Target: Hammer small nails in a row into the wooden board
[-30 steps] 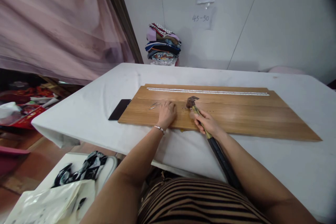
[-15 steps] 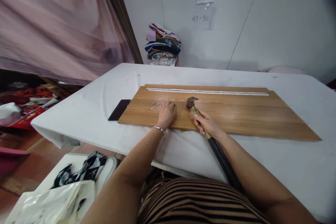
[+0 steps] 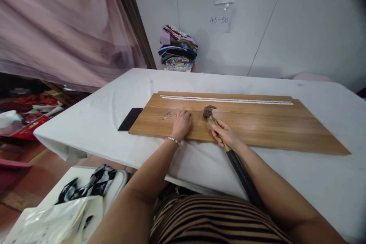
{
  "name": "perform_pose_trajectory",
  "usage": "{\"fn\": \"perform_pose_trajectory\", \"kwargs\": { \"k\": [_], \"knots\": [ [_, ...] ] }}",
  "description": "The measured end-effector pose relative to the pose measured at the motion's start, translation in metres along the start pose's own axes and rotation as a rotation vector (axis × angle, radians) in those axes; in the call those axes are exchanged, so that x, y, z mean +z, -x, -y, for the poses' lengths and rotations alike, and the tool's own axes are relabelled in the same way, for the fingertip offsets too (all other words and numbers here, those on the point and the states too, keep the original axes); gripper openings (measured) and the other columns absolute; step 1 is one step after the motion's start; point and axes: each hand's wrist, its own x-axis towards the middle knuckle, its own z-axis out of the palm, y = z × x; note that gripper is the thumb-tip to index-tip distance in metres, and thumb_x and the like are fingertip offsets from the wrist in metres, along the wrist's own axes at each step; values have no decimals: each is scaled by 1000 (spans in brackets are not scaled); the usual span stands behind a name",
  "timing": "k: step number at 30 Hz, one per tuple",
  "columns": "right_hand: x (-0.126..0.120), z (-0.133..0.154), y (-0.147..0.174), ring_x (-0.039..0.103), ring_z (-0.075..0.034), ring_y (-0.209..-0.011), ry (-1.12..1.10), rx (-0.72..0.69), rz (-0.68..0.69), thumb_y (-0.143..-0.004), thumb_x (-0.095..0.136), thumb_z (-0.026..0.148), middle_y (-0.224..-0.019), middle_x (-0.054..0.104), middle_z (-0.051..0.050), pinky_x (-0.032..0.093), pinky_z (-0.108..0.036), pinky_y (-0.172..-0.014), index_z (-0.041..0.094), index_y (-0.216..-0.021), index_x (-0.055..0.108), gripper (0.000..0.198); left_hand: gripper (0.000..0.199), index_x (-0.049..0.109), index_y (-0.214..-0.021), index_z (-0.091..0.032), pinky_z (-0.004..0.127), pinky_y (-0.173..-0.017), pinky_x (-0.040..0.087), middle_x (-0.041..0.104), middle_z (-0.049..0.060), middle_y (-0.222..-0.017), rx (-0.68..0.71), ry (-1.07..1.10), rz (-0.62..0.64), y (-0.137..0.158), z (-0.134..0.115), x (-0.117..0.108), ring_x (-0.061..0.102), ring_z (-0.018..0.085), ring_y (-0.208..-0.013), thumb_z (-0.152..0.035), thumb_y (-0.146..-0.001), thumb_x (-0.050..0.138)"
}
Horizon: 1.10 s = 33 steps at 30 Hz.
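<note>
My right hand [image 3: 225,132] is wrapped round the yellowish handle of a claw hammer [image 3: 209,111], close below its rusty head. The head is at the board's surface, and the long black grip runs back towards my body. To its left, my left hand [image 3: 182,121] rests on the wooden board [image 3: 268,122], fingers forward and slightly bent, with nothing visible in it. Several loose nails [image 3: 168,114] lie just left of that hand. A few small dark nail heads or holes [image 3: 227,121] dot the board on both sides of the hammer.
Two white measuring strips [image 3: 225,100] run along the board's far edge. A black flat object [image 3: 130,119] sticks out at its left. The white-covered table [image 3: 97,118] carries the board. Folded cloths [image 3: 177,49] are stacked behind, and a white stool [image 3: 121,181] stands low left.
</note>
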Motion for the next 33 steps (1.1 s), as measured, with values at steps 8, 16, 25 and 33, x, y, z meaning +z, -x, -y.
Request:
{"fn": "perform_pose_trajectory", "kwargs": {
  "k": [8, 16, 25, 33],
  "knots": [
    [0, 0, 1, 39, -5, -33, 3, -8, -1, -75, 73, 59, -58, 54, 12, 29, -19, -30, 23, -102, 57, 47, 27, 75, -101, -21, 42, -101, 45, 73, 12, -118, 2, -14, -4, 1, -1, -1, 62, 29, -115, -22, -103, 48],
    [1, 1, 1, 39, -5, -34, -4, -1, -12, -74, 74, 59, -58, 54, 11, 29, -19, -30, 23, -99, 56, 47, 27, 74, -100, -21, 41, -102, 44, 72, 12, -118, 5, -8, 7, 1, -2, -3, 62, 28, -114, -22, -103, 48],
    [1, 2, 2, 40, -5, -33, 1, -7, -2, -75, 73, 58, -58, 54, 12, 29, -19, -30, 23, -105, 57, 49, 26, 74, -99, -21, 41, -101, 45, 73, 12, -116, -1, -23, 2, 1, -2, -2, 62, 28, -114, -22, -103, 48],
    [1, 1, 1, 39, -5, -33, 11, 4, -3, -75, 74, 58, -58, 54, 11, 29, -19, -30, 24, -97, 55, 45, 26, 74, -101, -22, 41, -101, 45, 73, 12, -118, 3, -10, -2, 0, 0, 0, 62, 28, -115, -22, -102, 48]
  ]
}}
